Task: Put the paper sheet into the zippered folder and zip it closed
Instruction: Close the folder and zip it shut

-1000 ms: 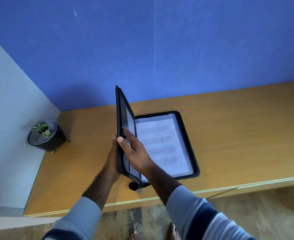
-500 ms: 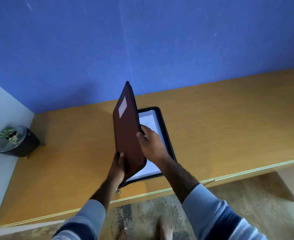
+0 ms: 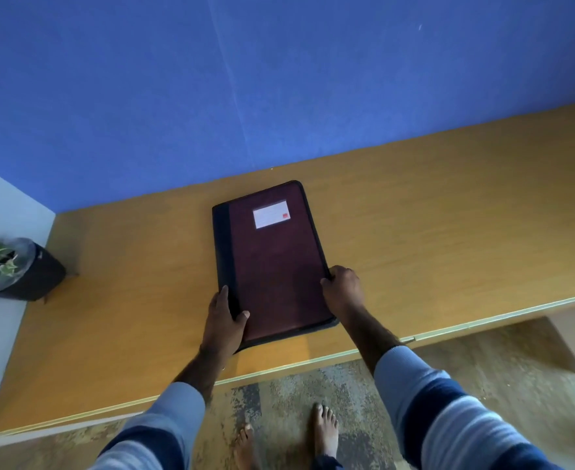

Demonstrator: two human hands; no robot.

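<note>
Zippered folder (image 3: 272,262) lies flat and folded shut on the desk (image 3: 431,239), maroon cover up, white label (image 3: 271,214) near its far end. Paper sheet not visible. Left hand (image 3: 224,320) grips the near left corner, thumb on the cover, fingers (image 3: 221,295) along the spine. Right hand (image 3: 343,289) clasps the right edge. Potted plant (image 3: 15,268) sits well apart at the desk's left end, against the wall.

Likely a home or office study corner: long yellowish wooden counter (image 3: 448,232) against a plain blue wall (image 3: 279,79), small potted plant (image 3: 15,269) at left.
</note>
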